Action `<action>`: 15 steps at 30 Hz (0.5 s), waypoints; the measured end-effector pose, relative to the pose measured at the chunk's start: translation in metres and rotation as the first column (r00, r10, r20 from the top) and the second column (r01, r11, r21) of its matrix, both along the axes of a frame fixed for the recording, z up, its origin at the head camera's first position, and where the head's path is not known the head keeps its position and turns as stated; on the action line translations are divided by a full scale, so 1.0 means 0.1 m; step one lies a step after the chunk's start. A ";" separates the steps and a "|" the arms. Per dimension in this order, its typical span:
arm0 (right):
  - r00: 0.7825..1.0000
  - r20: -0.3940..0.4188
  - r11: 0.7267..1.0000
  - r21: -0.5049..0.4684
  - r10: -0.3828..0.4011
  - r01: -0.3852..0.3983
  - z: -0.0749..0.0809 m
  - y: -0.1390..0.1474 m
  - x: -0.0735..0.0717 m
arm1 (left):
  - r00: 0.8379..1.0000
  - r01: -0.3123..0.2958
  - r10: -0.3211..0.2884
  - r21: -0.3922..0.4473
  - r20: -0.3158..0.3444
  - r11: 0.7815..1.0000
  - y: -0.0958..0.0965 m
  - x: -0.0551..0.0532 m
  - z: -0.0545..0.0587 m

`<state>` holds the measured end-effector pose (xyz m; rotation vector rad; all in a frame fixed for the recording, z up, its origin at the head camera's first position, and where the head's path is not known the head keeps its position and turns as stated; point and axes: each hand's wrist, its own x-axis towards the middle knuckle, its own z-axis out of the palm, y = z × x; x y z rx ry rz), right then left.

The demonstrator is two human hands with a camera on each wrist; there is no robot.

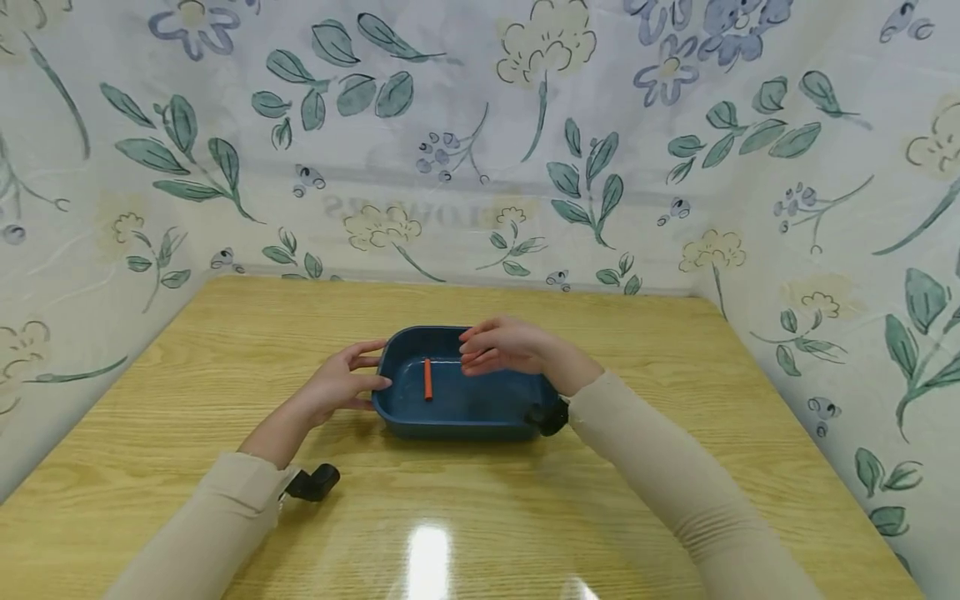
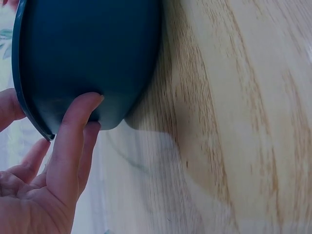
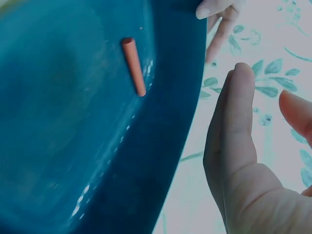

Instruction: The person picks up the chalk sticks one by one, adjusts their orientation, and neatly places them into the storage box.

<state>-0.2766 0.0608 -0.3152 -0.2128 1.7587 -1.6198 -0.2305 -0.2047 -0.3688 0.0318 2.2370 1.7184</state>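
Observation:
A dark blue rectangular basin (image 1: 468, 430) with rounded corners rests on the table. Inside, toward its left end, lies a short orange-red stick (image 1: 428, 380), smooth and round like a crayon or chalk, its exact kind unclear. At the basin's left end my left hand (image 1: 339, 388) holds the wall. In the left wrist view its fingers (image 2: 73, 131) press the outer side, while the thumb reaches over the rim. My right hand (image 1: 510, 344) hovers over the basin's right back part with nothing in it; its fingers (image 3: 238, 112) extend fairly straight in the right wrist view.
The wooden table (image 1: 420, 517) stretches around the basin on all sides. Floral fabric (image 1: 465, 167) hangs behind the table and along both sides. A black wrist device (image 1: 313, 482) sits at the left cuff, and another (image 1: 551, 417) at the right cuff overlaps the basin's corner.

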 end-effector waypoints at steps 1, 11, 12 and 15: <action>1.000 -0.004 1.000 0.003 -0.003 0.003 -0.01 0.07 0.02 | 1.000 0.000 0.000 0.001 0.001 1.000 0.01 0.00 0.00; 0.996 0.003 0.995 -0.038 -0.089 0.089 -0.10 0.63 0.26 | 1.000 -0.003 0.003 0.000 0.009 1.000 0.03 0.00 0.00; 0.996 -0.001 0.995 -0.043 -0.094 0.094 -0.10 0.68 0.29 | 1.000 -0.003 0.003 0.000 0.008 1.000 0.03 0.00 0.01; 0.993 -0.019 0.992 -0.068 -0.112 0.111 -0.14 0.83 0.36 | 1.000 0.000 0.000 -0.004 0.006 1.000 0.04 0.00 0.02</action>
